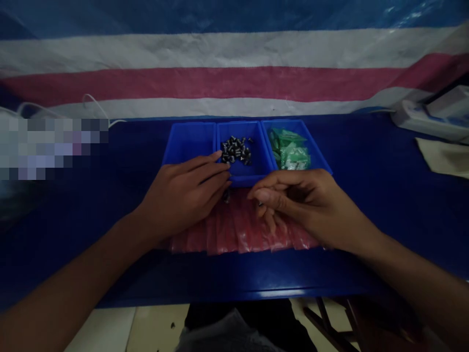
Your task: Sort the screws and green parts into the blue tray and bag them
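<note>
My left hand (190, 188) reaches palm down over the front of the left and middle blue bins, fingers close together and thumb hidden below. Under its fingertips a dark screw (226, 196) shows, apparently gripped there. Thumb and index finger of my right hand (296, 200) are pinched on a small dark piece (260, 203), which looks like a screw and is mostly covered. Beneath both hands lies a row of overlapping red plastic bags (223, 234). Several loose black screws (236, 149) are heaped in the middle blue bin (252, 179).
The left blue bin (192, 139) stands beside the middle one. Green plastic packets (293, 149) fill part of the right bin (318, 146). A white device (421, 117) and a pale sheet (443, 156) are at the right. The blue table's front edge (256, 294) runs below.
</note>
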Demonstrator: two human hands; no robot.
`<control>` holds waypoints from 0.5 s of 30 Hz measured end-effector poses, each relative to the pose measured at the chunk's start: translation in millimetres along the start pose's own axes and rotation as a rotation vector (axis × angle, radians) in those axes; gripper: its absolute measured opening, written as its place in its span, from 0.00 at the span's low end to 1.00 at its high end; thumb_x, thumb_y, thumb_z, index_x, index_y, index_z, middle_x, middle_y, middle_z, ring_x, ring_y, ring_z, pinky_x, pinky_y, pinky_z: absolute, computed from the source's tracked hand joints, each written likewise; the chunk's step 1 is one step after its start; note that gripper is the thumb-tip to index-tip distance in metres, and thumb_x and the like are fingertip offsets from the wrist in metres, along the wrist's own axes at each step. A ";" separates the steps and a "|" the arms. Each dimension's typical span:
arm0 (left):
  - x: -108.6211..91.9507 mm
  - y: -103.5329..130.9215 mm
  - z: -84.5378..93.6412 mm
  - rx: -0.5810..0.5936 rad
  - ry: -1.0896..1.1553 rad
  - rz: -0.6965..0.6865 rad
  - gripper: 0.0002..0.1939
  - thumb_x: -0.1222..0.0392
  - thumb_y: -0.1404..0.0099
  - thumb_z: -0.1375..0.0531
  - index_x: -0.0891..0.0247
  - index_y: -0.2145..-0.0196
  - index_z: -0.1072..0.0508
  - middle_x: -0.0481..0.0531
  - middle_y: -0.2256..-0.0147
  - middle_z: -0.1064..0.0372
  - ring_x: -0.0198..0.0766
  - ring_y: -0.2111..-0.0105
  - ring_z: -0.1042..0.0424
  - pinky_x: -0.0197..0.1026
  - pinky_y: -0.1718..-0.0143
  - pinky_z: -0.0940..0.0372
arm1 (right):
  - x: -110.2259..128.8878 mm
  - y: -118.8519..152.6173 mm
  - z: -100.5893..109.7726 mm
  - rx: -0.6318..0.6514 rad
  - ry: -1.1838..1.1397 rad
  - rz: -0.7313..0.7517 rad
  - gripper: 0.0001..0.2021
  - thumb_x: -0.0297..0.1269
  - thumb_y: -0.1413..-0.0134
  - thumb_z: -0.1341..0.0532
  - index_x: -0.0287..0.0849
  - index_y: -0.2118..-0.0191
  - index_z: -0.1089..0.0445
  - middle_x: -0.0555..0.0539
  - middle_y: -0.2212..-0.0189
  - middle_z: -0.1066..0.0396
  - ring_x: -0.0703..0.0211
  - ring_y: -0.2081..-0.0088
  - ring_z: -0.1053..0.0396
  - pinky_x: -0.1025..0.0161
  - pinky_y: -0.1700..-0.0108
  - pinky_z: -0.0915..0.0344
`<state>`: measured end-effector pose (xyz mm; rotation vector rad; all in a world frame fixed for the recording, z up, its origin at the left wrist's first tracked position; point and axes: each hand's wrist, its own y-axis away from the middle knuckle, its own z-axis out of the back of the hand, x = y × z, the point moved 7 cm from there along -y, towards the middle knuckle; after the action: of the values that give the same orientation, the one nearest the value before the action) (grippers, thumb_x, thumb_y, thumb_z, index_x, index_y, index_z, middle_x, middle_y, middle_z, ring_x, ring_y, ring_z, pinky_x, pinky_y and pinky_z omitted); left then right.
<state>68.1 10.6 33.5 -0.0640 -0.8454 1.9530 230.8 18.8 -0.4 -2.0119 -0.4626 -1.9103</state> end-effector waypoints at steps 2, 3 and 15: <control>-0.7 0.2 0.6 0.002 -0.016 -0.010 0.06 0.66 0.20 0.38 0.68 0.54 0.20 0.54 0.54 0.14 0.47 0.49 0.15 0.45 0.50 0.17 | 5.1 0.3 6.4 -0.105 -0.059 0.075 0.08 0.42 0.33 0.27 0.43 0.55 0.18 0.50 0.67 0.15 0.60 0.68 0.15 0.67 0.64 0.17; -1.0 0.1 0.8 0.005 -0.022 -0.012 0.06 0.66 0.20 0.38 0.68 0.55 0.20 0.54 0.54 0.14 0.46 0.49 0.15 0.44 0.50 0.17 | 7.7 1.7 10.3 -0.170 -0.100 0.118 0.08 0.40 0.31 0.28 0.45 0.50 0.18 0.49 0.62 0.13 0.57 0.60 0.13 0.64 0.56 0.15; 1.3 1.1 -0.9 0.009 0.009 0.023 0.08 0.66 0.19 0.41 0.65 0.53 0.20 0.52 0.53 0.14 0.45 0.46 0.16 0.45 0.49 0.17 | -1.2 11.7 -39.8 0.278 1.177 0.567 0.18 0.20 0.30 0.41 0.38 0.40 0.23 0.37 0.41 0.21 0.46 0.42 0.21 0.46 0.38 0.20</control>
<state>66.9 11.8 32.6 -0.0772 -0.8340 1.9763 200.4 -9.6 0.2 -0.5111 0.1488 -2.0635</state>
